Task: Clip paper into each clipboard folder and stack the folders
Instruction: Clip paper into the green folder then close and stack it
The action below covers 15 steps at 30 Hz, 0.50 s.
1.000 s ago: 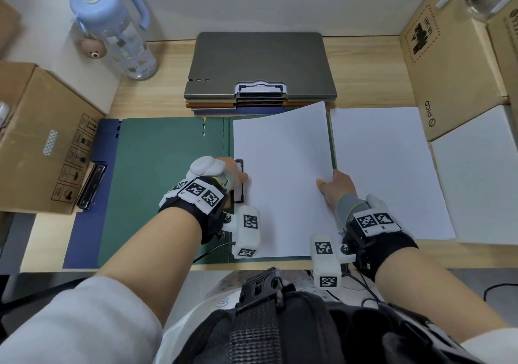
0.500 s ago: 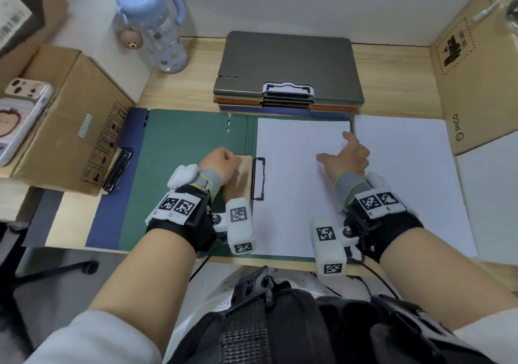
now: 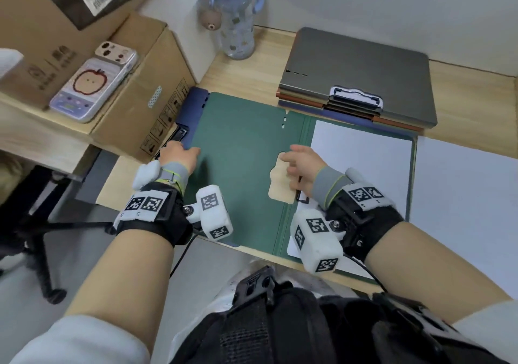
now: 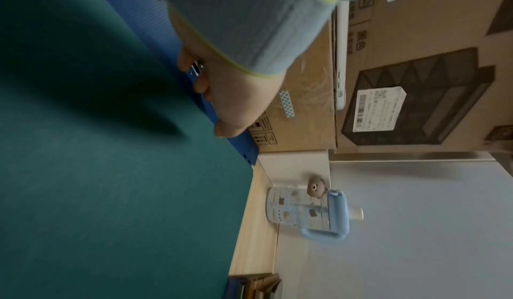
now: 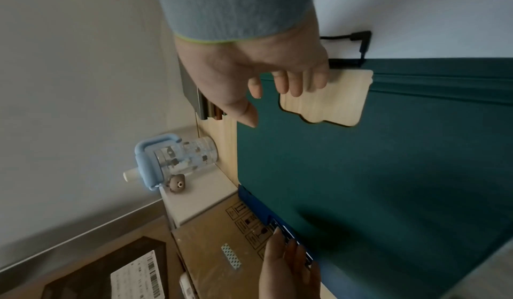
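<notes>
A green clipboard folder [image 3: 238, 167] lies open on the desk, and a white sheet [image 3: 361, 173] lies flat on its right half by the black clip [image 3: 301, 198]. My left hand [image 3: 179, 153] is at the cover's left edge, thumb on top and fingers curled at the edge against the blue folder [image 3: 194, 103] beneath; the left wrist view shows the fingers [image 4: 199, 84] on that blue folder [image 4: 244, 145]. My right hand [image 3: 302, 164] hovers with relaxed fingers over the cover's cutout beside the clip [image 5: 358, 46] and holds nothing. A stack of closed folders [image 3: 358, 83] sits behind.
Loose white paper [image 3: 471, 195] lies right of the green folder. A blue water bottle [image 3: 235, 19] stands at the back. On the left a cardboard box [image 3: 134, 89] carries a phone [image 3: 92, 83], close to the blue folder's edge.
The sheet went from held up to lying flat on the folder. My left hand left the clip for the cover's left edge. My right hand left the paper for the clip.
</notes>
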Tool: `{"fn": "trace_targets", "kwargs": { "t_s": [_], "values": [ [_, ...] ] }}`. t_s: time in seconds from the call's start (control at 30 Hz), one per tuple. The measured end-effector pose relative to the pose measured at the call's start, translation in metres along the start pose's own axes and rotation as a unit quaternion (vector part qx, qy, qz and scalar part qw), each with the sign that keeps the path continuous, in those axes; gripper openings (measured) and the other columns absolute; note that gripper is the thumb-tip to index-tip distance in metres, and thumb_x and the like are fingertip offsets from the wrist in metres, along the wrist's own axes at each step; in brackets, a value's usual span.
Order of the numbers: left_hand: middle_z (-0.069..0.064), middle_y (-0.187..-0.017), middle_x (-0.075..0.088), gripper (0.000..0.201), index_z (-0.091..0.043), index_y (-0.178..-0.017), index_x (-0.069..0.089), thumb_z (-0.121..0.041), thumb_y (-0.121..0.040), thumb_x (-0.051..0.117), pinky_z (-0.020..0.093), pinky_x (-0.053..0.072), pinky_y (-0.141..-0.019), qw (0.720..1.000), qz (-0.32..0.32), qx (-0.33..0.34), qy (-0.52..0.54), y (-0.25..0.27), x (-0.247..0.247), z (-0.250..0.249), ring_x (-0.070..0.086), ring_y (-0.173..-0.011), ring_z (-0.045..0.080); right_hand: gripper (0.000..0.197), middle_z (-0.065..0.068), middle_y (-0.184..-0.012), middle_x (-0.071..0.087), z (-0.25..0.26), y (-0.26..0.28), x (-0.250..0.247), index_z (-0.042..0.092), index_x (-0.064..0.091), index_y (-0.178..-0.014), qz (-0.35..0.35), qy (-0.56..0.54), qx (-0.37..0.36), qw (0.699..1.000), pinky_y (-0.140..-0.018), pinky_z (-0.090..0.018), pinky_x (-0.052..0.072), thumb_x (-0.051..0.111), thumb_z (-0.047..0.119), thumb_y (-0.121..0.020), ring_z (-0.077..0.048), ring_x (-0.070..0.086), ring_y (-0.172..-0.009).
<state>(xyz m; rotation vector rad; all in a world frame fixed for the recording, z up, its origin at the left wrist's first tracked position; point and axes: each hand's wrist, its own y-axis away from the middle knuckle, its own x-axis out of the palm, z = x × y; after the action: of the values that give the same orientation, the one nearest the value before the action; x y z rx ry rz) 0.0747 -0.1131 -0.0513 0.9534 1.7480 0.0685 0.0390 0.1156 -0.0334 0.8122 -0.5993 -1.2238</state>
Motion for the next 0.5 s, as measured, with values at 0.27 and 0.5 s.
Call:
{"fn": "trace_targets", "kwargs": {
  "t_s": [0.27,0.5],
  "values": [
    [0.006,-0.074,0.051,0.017,-0.016,-0.073,0.05,-0.018,-0.089,0.053,0.028,0.036,-0.08,0.998,0.047,-0.031,0.017,-0.012,-0.009,0.012,0.049,-0.09,0.031,0.045,-0.004,-0.122,0.041,-0.004,-0.005,0.013,0.023,0.041,-0.134,0.015,-0.026,0.043,0.999,-0.097,-0.051,0.041,0.056,0.017,-0.092,-0.022,0.047,-0.109],
    [0.014,-0.087,0.054,0.01,-0.011,-0.08,0.055,-0.016,-0.088,0.051,0.027,0.034,-0.074,0.996,0.081,-0.033,-0.005,-0.01,-0.017,0.009,0.047,-0.08,0.029,0.018,-0.004,-0.088,0.043,-0.008,-0.008,0.019,0.024,0.045,-0.079,0.039,-0.043,0.075,0.996,-0.094,-0.044,0.042,0.054,0.017,-0.091,-0.024,0.045,-0.093]
  ]
}}
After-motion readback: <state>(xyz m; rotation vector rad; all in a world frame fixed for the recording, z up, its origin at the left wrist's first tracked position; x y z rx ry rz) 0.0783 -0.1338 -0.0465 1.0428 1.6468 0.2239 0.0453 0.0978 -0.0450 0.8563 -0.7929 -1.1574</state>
